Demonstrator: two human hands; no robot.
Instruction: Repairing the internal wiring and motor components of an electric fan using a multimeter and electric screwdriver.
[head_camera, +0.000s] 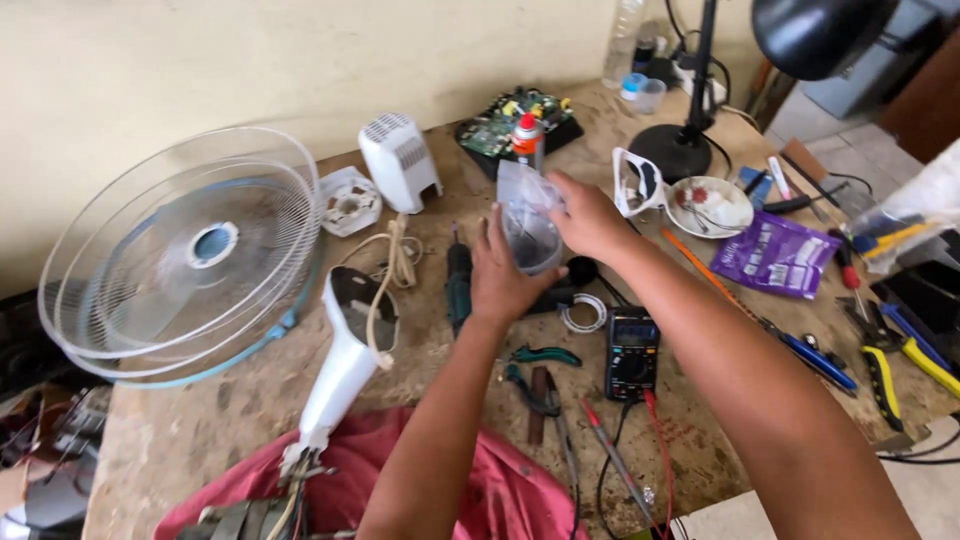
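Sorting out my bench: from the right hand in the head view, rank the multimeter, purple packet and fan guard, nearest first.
From the right hand:
1. Multimeter, just below it, toward the person.
2. Purple packet, off to the right.
3. Fan guard, far left by the wall.

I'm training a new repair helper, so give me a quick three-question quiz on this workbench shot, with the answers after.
1. True or false: both hands hold the clear plastic bag.
2. What lies nearest the left hand's wrist: A) the purple packet, B) the green-handled pliers, C) the fan guard?
3. What colour is the cloth at the bench's near edge?

Key: 1. True; the right hand grips the bag's top and the left hand supports it. 2. B. 3. Red.
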